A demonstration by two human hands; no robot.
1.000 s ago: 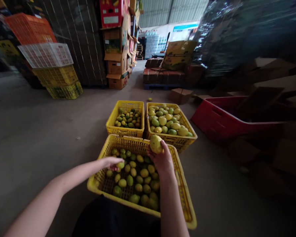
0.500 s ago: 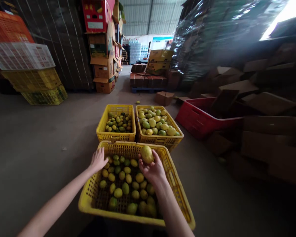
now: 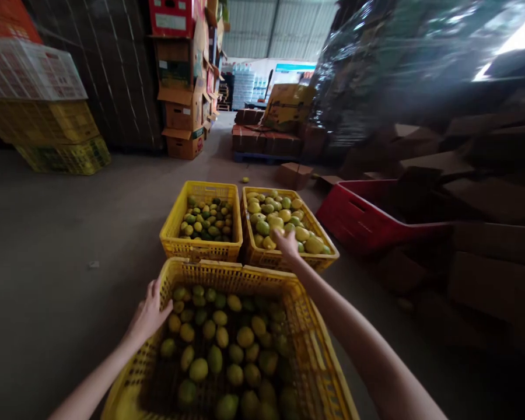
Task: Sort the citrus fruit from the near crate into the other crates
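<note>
Right hand touching smooth, rounded yellow fruit at heaped, far-right yellow plastic crate.
Can't tell if that hand grips or has released it; left hand clasps rim of near, slotted rectangular yellow plastic crate, oval green-yellow fruits inside.

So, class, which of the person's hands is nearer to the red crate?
Right. The right hand is at the fruit in the far right yellow crate, left of the red crate. The left hand is at the near yellow crate's left side, farther away.
</note>
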